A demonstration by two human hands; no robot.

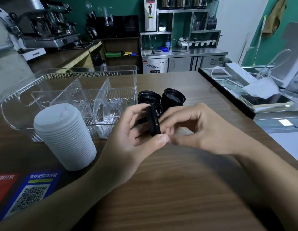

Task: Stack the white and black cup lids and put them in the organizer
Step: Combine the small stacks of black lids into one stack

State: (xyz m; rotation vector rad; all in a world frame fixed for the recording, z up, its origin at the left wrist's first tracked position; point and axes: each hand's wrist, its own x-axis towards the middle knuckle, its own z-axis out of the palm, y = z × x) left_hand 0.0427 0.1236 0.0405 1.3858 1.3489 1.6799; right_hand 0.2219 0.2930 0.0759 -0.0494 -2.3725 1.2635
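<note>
Two hands meet over the middle of the counter [186, 189], and I see a black lid [154, 121] held on edge between them: my left hand [136, 130] curls round it, thumb at its lower rim and fingers at the top, while my right hand [195, 129] pinches its right side with bent fingers. Behind it, more black lids [172, 98] sit beside the clear organizer [69, 97] toward the counter's far edge. Near the left edge, the white lid stack [64, 137] stands upright.
</note>
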